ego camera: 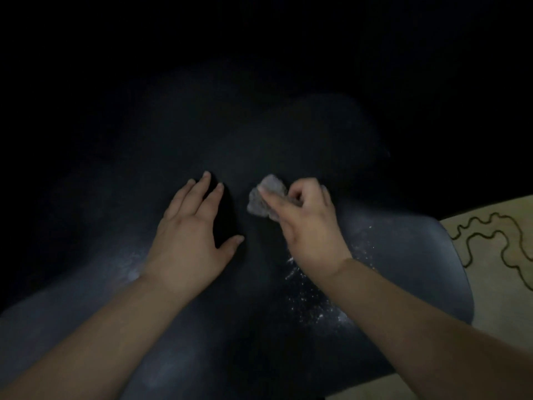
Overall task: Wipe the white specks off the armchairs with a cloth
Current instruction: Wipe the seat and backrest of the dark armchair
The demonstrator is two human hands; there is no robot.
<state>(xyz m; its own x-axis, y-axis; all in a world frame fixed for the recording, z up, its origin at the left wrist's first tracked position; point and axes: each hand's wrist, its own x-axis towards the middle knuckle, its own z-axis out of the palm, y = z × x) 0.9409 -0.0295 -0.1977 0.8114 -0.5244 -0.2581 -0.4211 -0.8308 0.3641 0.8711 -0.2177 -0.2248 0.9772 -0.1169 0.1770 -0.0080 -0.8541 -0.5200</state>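
A dark armchair (418,255) fills the dim view. My right hand (308,223) grips a crumpled grey cloth (265,197) and holds it against the seat near the middle. My left hand (190,226) lies flat on the seat just left of it, fingers straight and spread. White specks (308,295) are scattered on the seat under and beside my right wrist. A fainter white smear (129,269) shows by my left wrist.
At the right, beyond the chair's edge, lies a beige rug (496,272) with dark wavy lines. The upper part of the view is too dark to make out.
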